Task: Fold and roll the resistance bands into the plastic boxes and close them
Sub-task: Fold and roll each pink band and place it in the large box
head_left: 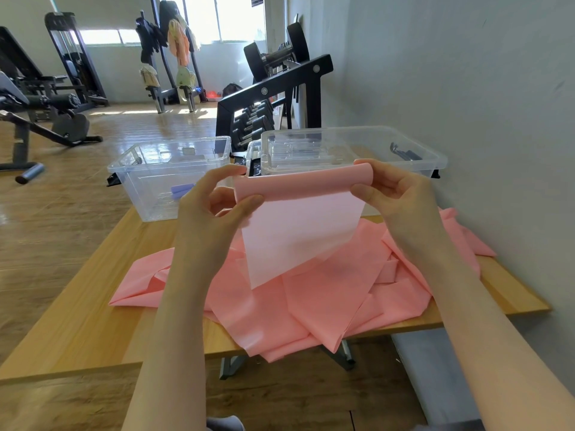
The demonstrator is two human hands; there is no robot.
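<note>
Rolling a pink band (298,213) above the table (93,306).
My left hand (214,209) and right hand (395,194) pinch its rolled top edge; the rest lies heaped on the table, two clear boxes (168,175) behind it.

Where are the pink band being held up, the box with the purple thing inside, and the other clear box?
pink band (298,231): head view, on the flat hanging part below the folded top edge.
left box (149,194): head view, on its front wall.
right box (413,150): head view, on its near right rim.
</note>
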